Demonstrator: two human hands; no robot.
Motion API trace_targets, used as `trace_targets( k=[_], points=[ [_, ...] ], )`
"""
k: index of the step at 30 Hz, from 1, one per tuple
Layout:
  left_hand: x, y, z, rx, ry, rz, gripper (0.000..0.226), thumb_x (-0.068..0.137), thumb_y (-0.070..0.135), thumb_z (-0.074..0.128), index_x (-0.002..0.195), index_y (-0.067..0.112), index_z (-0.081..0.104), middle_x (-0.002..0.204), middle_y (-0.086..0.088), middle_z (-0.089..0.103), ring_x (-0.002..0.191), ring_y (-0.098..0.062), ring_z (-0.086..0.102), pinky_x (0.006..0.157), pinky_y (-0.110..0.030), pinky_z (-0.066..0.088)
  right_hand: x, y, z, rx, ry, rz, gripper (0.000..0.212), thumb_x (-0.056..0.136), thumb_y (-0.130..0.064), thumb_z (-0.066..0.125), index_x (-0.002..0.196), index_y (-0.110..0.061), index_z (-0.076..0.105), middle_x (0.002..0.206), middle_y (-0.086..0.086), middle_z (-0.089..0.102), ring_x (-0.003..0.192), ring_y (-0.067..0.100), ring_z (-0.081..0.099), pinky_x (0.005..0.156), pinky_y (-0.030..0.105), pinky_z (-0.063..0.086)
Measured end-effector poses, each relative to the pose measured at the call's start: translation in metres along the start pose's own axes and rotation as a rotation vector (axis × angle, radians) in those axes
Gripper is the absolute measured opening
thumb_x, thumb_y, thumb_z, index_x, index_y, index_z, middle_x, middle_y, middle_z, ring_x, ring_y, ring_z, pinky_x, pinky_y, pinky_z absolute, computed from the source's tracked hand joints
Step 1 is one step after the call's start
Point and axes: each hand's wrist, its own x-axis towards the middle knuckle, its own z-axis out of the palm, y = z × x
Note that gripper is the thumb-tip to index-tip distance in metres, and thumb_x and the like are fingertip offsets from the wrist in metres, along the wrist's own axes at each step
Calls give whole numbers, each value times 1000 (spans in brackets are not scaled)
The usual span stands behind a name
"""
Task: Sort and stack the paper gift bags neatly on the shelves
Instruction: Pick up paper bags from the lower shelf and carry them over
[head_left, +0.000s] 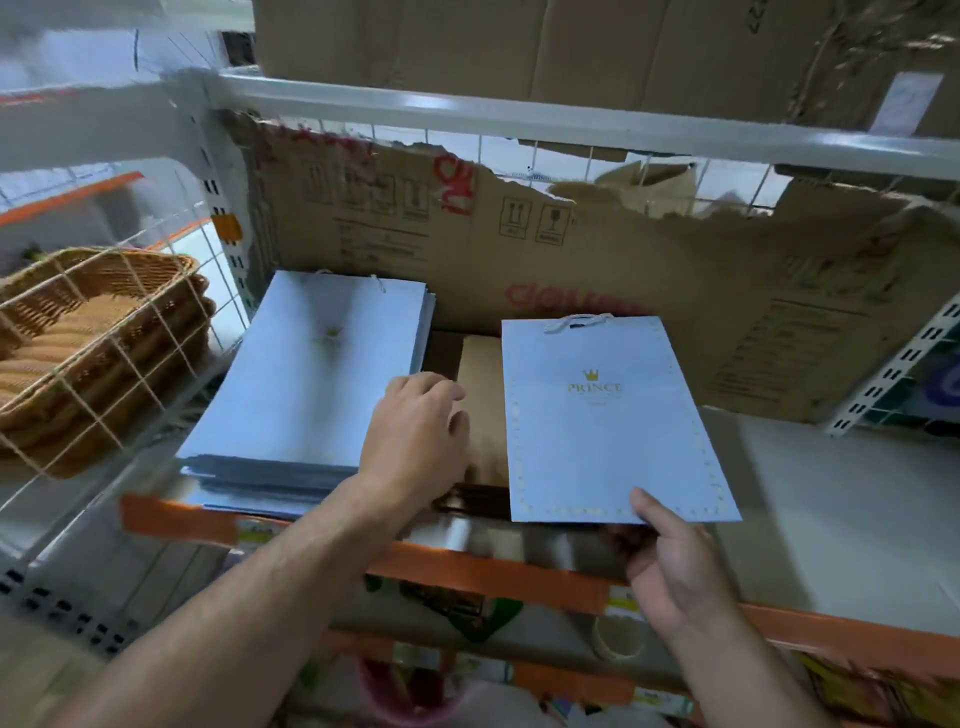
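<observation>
Head view: right hand pinches Prince bag, right of blue stack.
Left hand: curled at stack's right edge; grip unclear.
Advice: probably best laid flat, edges parallel to stack.

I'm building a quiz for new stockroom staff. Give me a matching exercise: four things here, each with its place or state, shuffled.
1 bag stack
2 Prince bag
3 basket
4 cardboard

a far left, beside the shelf
b pinched in the right grip
c upright at the shelf's back
d flat on the shelf's left part

Pairs: 1-d, 2-b, 3-a, 4-c
</observation>
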Motion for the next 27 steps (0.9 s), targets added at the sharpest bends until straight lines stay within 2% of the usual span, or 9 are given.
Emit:
trace_targets(
  k=[5,8,11,15,17,20,23,27],
  points=[
    [-15,-48,-54,24,-66,6,32,101,26,49,131,21,61,136,3,58,129,-21,42,104,-34,36,-29,35,62,41,-39,-5,25,95,-5,56,118,-12,66,96,6,75,61,16,68,52,27,56],
    [-19,-78,-82,57,-84,-21,37,102,31,46,137,23,56,141,4,55,132,-22,39,105,-38,36,-45,55,103,59,-38,-12,20,95,-4,56,109,-13,67,81,4,75,52,14,64,50,25,55],
    [-26,-104,-106,35,-62,-42,38,101,30,49,137,21,56,138,1,58,131,-24,43,105,-41,39,-56,76,145,48,-37,-22,16,96,-3,57,100,-14,67,73,3,73,49,14,62,49,27,53],
    [-32,-134,-130,48,9,-47,38,95,23,55,132,15,63,127,-7,66,119,-30,54,93,-40,44,-59,102,198,29,-17,33,12,96,-3,57,95,-13,65,64,4,69,43,14,60,44,26,52],
    [-34,-146,-138,44,25,-83,38,96,23,53,133,16,61,126,-6,66,119,-30,54,94,-41,44,-58,113,221,14,-8,74,11,97,-4,57,96,-13,64,64,5,68,42,14,59,44,26,53],
    [-39,-159,-145,49,35,-110,40,99,25,50,137,19,57,135,0,60,128,-26,47,102,-44,38,-54,128,248,-32,14,114,3,97,-5,59,98,-8,61,63,7,64,41,15,58,47,28,53],
    [-41,-166,-148,51,31,-117,41,98,27,52,138,20,56,138,1,57,132,-26,43,106,-45,35,-50,139,268,-58,42,136,16,95,-6,63,109,-1,58,71,12,63,46,18,59,47,29,55],
    [-43,-170,-147,85,-31,-111,44,98,33,53,140,22,51,140,3,52,133,-24,39,105,-42,33,-54,146,277,-127,31,191,15,95,-12,65,102,1,62,72,14,67,54,22,64,45,29,54]
  ],
)
